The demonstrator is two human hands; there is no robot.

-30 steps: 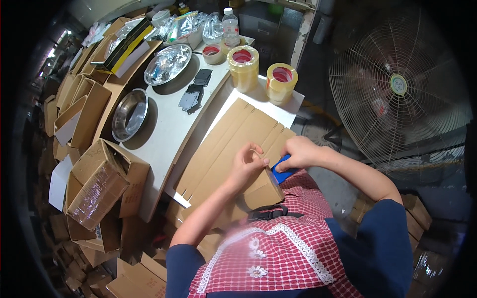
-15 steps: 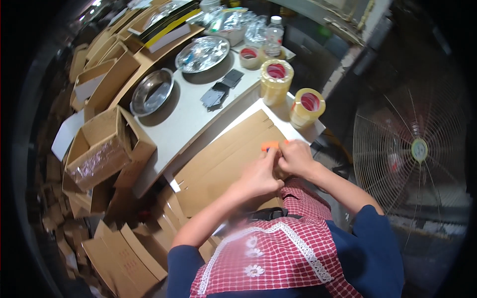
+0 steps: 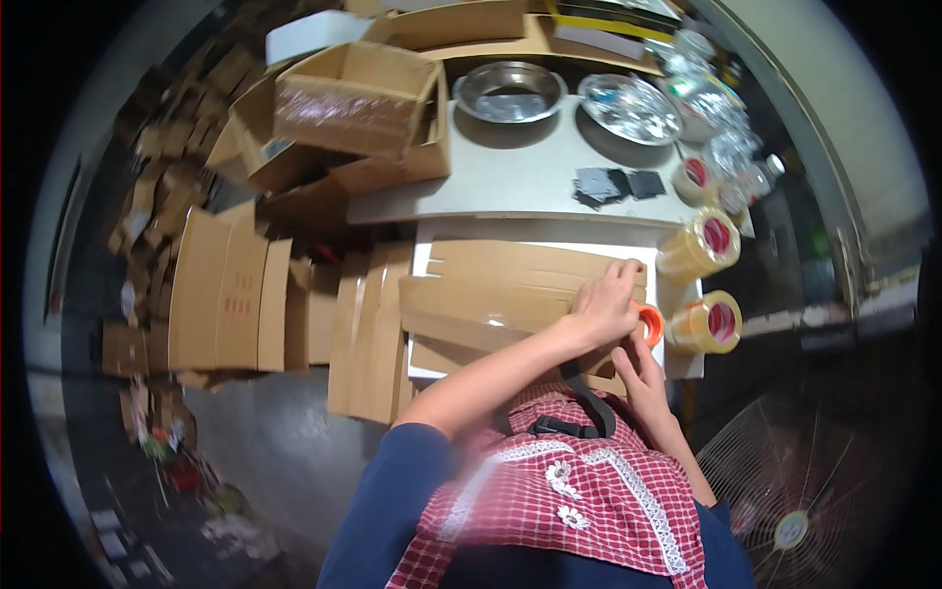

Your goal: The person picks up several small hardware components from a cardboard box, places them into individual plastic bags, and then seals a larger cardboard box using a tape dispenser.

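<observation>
Orange tape dispenser between both hands, on flattened cardboard

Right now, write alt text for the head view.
Both hands, the left hand and right hand, meet at an orange object on flattened cardboard on a white table. Two tape rolls stand beside them.

Left hand pressed flat on a folded cardboard box at the table edge. Right hand just beside it, touching an orange tape dispenser. Two tape rolls close to the right. Farther back, a steel bowl and an open carton.
</observation>
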